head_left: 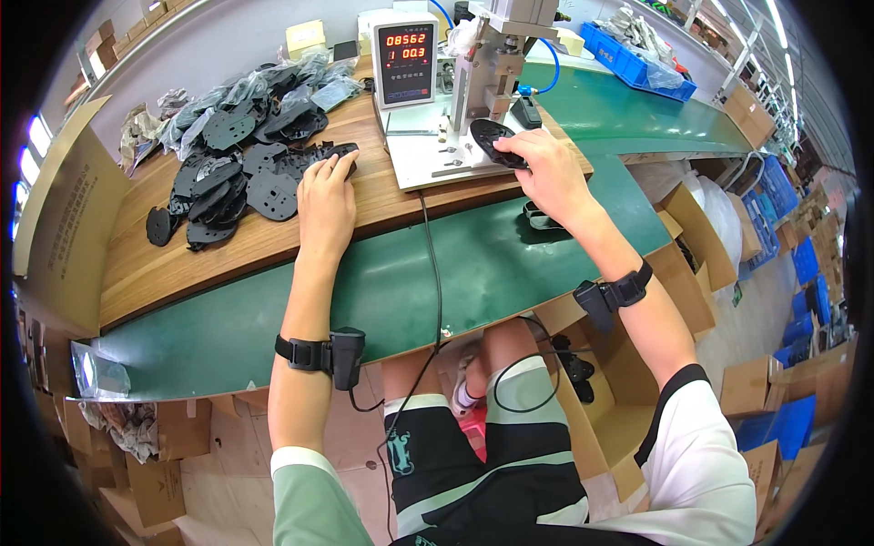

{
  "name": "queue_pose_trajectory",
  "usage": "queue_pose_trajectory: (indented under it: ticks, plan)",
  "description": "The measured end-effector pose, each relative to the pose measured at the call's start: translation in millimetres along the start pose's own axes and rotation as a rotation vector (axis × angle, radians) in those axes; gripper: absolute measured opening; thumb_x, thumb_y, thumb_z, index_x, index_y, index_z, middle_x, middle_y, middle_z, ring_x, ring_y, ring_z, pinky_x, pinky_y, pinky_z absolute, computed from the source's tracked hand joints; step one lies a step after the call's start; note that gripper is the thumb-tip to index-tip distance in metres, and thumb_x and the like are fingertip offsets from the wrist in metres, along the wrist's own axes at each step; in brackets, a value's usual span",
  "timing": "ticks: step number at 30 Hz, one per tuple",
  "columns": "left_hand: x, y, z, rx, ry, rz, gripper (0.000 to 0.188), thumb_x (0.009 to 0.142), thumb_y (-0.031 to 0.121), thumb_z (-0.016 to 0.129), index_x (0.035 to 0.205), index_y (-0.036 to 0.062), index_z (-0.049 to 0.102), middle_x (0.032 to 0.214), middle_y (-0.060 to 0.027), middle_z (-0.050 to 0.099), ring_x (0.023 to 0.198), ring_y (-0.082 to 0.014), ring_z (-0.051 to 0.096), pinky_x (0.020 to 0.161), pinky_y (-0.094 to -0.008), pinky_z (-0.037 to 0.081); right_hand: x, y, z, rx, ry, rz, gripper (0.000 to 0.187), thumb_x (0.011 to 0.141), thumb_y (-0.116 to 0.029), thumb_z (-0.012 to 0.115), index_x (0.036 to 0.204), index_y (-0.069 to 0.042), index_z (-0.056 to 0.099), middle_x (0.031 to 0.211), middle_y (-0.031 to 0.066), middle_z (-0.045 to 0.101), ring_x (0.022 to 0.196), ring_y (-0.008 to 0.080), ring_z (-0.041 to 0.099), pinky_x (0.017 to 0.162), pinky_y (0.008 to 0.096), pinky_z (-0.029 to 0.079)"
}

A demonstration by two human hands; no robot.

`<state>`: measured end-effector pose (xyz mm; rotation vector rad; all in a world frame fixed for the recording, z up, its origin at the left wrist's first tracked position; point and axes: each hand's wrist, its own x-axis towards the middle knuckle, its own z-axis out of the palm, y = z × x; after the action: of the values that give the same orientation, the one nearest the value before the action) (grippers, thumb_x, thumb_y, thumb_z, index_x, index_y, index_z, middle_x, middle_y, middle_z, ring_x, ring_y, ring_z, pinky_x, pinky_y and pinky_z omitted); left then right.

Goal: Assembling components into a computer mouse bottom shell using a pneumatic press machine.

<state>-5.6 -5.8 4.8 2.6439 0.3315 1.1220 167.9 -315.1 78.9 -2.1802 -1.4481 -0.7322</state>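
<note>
My right hand (548,173) grips a black oval plastic plate (492,136) by its near end, holding it tilted at the foot of a bench press (496,86). My left hand (328,198) is at the right edge of a pile of flat black plastic plates (223,182). Its fingers are closed on a black plastic plate (343,153), and part of that plate is hidden under them. The press stands on a white metal base (423,164). Beside it is a white control box (404,64) with lit red digits.
A wooden board (137,273) lies on the green bench (382,300). A cardboard box (64,209) stands at the left, and clear plastic bags (182,127) lie behind the pile. A black cable (428,237) crosses the bench front. Another open carton (628,400) is below right.
</note>
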Motion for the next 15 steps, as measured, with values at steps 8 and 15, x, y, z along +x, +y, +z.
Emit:
queue_pose_trajectory:
  ticks: [8,15]
  plan:
    - [0.8,6.4,-5.2,-0.057,0.008,0.004,0.041,0.1,0.005,0.062,0.14,0.0112,0.068,0.135,-0.0189,0.071,0.133,-0.0352,0.061,0.113,-0.0492,0.046,3.9,-20.9,-4.5,-0.088,-0.135,0.046,0.039,0.079,0.002,0.074,0.117,-0.006,0.074,0.111,0.0067,0.073,0.11,0.0304,0.068,0.092,0.0455,0.059]
    - [4.6,23.0,-11.0,-0.194,-0.015,-0.007,0.038,0.103,0.005,0.061,0.14,0.0086,0.067,0.126,-0.0208,0.072,0.124,-0.0383,0.065,0.105,-0.0483,0.052,-0.1,-20.3,-1.9,-0.092,-0.099,0.053,0.035,0.08,0.003,0.071,0.114,-0.005,0.073,0.112,0.0083,0.071,0.108,0.0324,0.067,0.091,0.0466,0.059]
